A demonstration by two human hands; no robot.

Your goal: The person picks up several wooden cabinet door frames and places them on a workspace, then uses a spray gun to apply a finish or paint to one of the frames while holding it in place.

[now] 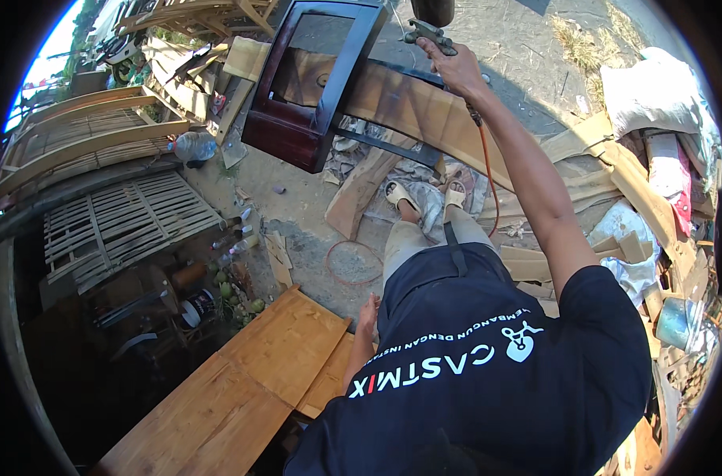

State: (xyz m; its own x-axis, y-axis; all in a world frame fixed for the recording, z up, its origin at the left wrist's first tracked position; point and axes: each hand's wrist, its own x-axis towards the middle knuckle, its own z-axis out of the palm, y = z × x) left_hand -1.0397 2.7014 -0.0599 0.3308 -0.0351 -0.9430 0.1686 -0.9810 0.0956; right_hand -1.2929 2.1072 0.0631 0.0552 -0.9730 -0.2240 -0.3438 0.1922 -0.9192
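Note:
My right hand [456,70] is closed around a paint spray gun [431,36] with a dark cup on top, held out ahead of me. An orange hose [489,170] runs down from the gun's handle. To the left of the gun stands a glossy dark red-brown wooden frame [289,131] with a large rectangular opening, resting over a long plank [408,103]. The gun and frame are apart. My left hand [368,311] hangs by my left hip, holding nothing, its fingers loosely extended. Nearest to it is a varnished wooden panel [285,341].
Wood offcuts and plastic sheeting lie around my feet. A slatted bamboo rack [130,222] and a clear plastic jug [194,147] are at the left. White sacks [646,91] and a blue-green bucket [675,321] stand at the right. A hose loop [353,262] lies on the ground.

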